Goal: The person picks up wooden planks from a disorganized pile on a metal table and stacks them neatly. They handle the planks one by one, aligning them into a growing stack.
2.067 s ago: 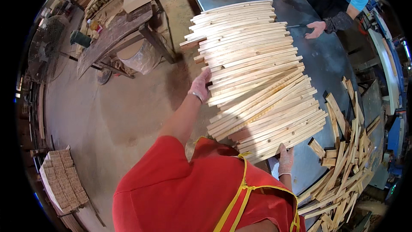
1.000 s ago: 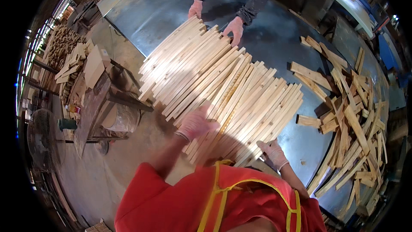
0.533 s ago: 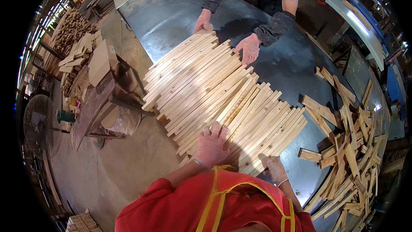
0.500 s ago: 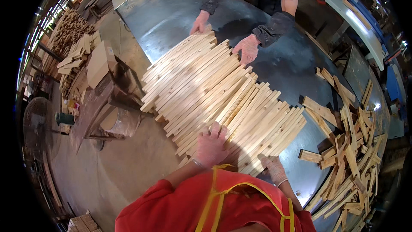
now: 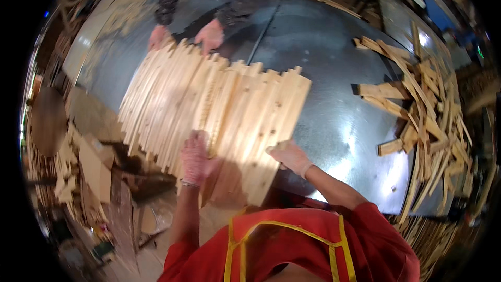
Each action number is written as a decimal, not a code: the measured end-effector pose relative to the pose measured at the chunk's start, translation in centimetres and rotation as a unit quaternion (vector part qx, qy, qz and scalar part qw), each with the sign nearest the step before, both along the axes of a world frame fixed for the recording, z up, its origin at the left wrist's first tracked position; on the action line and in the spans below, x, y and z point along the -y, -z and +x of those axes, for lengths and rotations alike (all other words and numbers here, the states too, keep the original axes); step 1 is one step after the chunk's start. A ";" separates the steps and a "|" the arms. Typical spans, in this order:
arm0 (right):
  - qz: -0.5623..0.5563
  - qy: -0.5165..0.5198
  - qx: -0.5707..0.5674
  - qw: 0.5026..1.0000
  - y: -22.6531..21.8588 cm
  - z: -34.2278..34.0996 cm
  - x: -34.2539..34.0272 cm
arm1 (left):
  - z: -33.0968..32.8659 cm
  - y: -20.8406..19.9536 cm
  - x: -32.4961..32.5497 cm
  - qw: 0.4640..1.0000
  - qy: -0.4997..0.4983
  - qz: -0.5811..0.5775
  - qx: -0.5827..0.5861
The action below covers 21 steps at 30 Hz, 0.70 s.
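A row of pale wooden strips [image 5: 156,99] lies side by side on a dark metal table [image 5: 334,120], their ends uneven. Part of the row overhangs the near edge. My left hand [image 5: 195,161], gloved, rests flat on top of the strips near their close ends, fingers stretched. At the right side of the row, my gloved right hand [image 5: 289,157] grips the outermost wooden strip [image 5: 276,125]; some of its fingers are hidden. Across the table, a co-worker's two gloved hands, one [image 5: 159,36] at the far left corner and another [image 5: 210,36] beside it, touch the far ends.
A jumbled heap of wood offcuts [image 5: 433,120] covers the table's right side. Left of the table stand a cardboard box [image 5: 95,169] and loose wood pieces [image 5: 65,169]. A seam [image 5: 263,31] crosses the table top.
My view and body have turned, so the strips now point more straight away from me. My right hand has moved up along the right edge. The co-worker's hands stay at the far ends.
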State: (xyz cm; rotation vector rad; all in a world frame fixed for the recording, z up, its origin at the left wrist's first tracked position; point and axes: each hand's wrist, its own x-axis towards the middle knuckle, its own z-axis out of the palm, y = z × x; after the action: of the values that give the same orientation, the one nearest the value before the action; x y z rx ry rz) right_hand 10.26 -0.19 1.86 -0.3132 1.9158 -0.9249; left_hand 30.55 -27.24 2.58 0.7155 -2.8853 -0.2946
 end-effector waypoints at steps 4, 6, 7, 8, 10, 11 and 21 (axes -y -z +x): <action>0.000 -0.194 -0.233 0.953 7.3 -1.0 4.1 | -2.3 -2.0 1.6 0.999 0.018 -0.001 -0.032; 0.043 -0.059 -0.101 0.992 6.7 -1.5 7.3 | -2.1 -2.1 0.5 0.999 0.034 -0.001 -0.019; 0.033 -0.028 -0.081 0.996 6.0 -2.0 6.8 | -1.7 -2.0 -0.1 0.999 0.037 -0.007 -0.021; 0.023 0.004 -0.062 0.998 5.1 -2.4 6.3 | -1.7 -1.8 -0.7 1.000 0.022 -0.008 0.009; -0.089 0.002 -0.086 0.992 -0.8 -2.5 2.2 | -1.1 -1.1 -1.7 0.997 -0.028 -0.014 0.067; -0.080 0.019 -0.113 0.990 -1.3 -4.2 -0.6 | -1.4 -1.0 -2.4 0.994 -0.030 -0.053 0.090; -0.181 0.730 -0.311 0.581 1.0 -27.2 -50.3 | -7.9 0.8 -17.4 0.991 0.116 0.013 0.069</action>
State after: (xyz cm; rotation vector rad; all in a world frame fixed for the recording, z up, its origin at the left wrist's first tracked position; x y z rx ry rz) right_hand -16.90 50.14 0.83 1.1225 2.4005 -2.5571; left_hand 22.64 -9.80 1.82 0.4181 -3.1070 -0.3216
